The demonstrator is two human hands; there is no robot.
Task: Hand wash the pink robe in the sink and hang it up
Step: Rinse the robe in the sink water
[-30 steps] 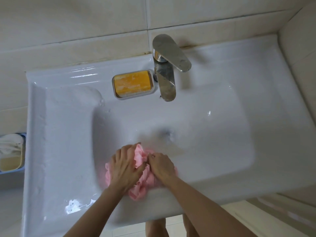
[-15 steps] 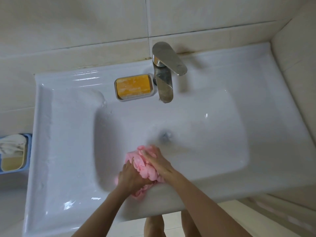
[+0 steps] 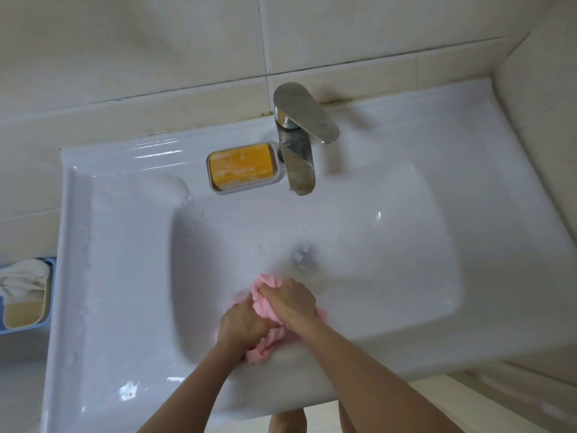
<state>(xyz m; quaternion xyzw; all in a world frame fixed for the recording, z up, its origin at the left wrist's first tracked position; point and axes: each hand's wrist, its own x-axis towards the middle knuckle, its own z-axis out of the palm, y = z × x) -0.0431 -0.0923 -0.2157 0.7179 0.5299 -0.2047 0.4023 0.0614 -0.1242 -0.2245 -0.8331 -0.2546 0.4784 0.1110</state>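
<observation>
Washbasin corner, as seen from beside the person standing at it.

- White glazed ceramic sink [image 3: 109, 276]: a rectangular basin with a wet, glossy rim. Its round metal drain [image 3: 302, 255] sits near the middle of the bowl.
- Pink fabric robe [image 3: 265, 348]: bunched into a tight, wrinkled wad inside the bowl, against the near wall and just in front of the drain.
- Left hand [image 3: 242, 323]: fingers curled round the nearer part of the wad, gripping it.
- Right hand [image 3: 292, 303]: laid over the farther part with its fingers bent into the cloth, holding it. The two hands touch across the fabric.
- Chrome single-lever faucet [image 3: 298, 151]: stands at the back rim with its spout pointing over the bowl.
- Orange rectangular soap bar [image 3: 240, 165]: lies in a grey rectangular soap dish [image 3: 246, 186] just left of the faucet.
- Blue plastic container [image 3: 52, 295]: beside the sink's left edge, with a crumpled white cloth [image 3: 23, 278] in it.
- Beige glazed wall tiles [image 3: 140, 57]: cover the wall behind the sink and to its right.
</observation>
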